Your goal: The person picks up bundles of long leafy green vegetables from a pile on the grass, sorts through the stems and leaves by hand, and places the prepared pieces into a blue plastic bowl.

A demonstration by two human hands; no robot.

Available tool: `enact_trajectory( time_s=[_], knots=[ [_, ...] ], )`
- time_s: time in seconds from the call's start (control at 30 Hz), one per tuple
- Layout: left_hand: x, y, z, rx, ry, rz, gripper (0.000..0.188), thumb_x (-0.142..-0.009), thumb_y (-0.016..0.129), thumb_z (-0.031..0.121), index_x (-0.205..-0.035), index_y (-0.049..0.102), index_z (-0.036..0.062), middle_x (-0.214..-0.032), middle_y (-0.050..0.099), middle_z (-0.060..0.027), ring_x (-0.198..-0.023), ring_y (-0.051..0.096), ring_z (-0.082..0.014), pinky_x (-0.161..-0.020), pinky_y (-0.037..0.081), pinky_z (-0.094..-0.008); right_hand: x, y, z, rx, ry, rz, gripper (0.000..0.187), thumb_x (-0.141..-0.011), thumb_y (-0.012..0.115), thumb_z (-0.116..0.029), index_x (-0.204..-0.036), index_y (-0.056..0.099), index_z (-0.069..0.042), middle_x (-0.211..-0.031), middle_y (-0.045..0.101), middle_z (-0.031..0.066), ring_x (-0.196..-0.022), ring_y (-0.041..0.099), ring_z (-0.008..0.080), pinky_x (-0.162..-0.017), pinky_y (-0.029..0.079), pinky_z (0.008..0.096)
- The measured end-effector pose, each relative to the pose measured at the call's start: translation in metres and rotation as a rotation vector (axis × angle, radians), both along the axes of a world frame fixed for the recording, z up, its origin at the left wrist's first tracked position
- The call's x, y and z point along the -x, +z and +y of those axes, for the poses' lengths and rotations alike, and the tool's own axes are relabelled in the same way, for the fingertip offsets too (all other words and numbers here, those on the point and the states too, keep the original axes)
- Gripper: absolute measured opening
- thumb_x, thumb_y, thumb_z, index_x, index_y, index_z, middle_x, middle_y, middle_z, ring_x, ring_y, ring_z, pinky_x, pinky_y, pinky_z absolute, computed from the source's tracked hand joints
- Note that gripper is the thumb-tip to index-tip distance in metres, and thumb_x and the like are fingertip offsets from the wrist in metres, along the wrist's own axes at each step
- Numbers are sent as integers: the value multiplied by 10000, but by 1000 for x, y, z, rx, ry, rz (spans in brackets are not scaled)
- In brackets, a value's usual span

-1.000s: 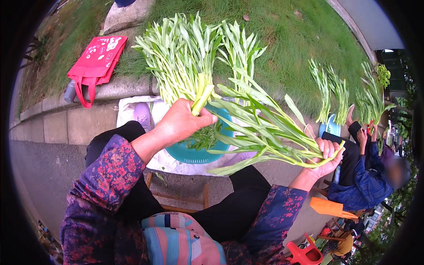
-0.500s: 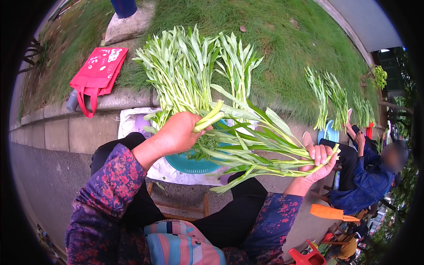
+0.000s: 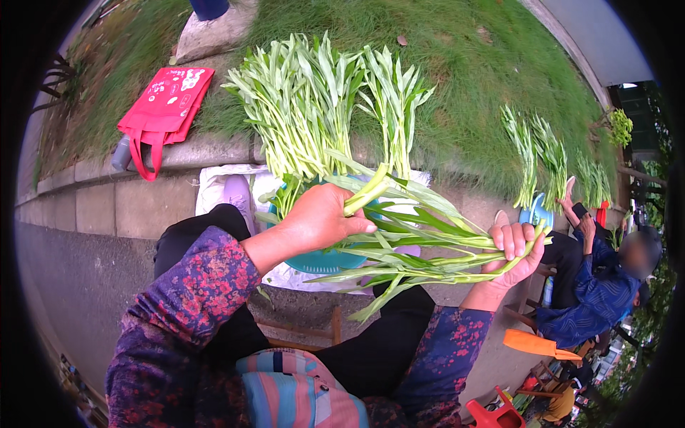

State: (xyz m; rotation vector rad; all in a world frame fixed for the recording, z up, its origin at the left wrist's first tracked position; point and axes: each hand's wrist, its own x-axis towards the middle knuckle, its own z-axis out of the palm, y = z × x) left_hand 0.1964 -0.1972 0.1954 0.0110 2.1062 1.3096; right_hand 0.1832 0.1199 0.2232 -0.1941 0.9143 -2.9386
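Slender, leafy green stalks fill the curled right hand; to its left, the left hand grips thick pale-green stems, best held lightly.

Long leafy greens, kinda fanned out — bare ends at 3 o'clock; chunky pale stems — tips toward 2.

Stems smooth, glossy; basin smooth plastic; red bag matt cloth; kerb rough, matt.
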Motion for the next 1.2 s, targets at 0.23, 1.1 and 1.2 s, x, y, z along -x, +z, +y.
enact_trajectory(
  time_s=[0.23,1.1,1.2],
  knots=[
    [-9,-29,10,-259,263,270,75,-795,666,99,-834,676,36,-674,623,-12,-611,534,-68,-613,458,-244,3,-3,-3,57,43,25,271,-940,446,-299,-820,518,-67,-582,429,-18,-460,360,87,-570,324,290],
    [-7,-16,16,-207,-64,-154,237,-830,669,246,-906,646,22,-682,573,-27,-645,503,-109,-620,427,-285,8,-2,-14,53,82,-51,276,-939,439,-300,-793,513,-78,-578,444,-13,-456,367,87,-585,336,301],
    [-8,-21,16,-242,-62,-160,242,-846,651,257,-910,645,23,-686,566,-26,-652,497,-107,-623,422,-281,7,1,-18,37,72,-71,253,-924,482,-276,-789,536,-69,-557,435,-31,-450,362,81,-568,328,278]
  ],
)
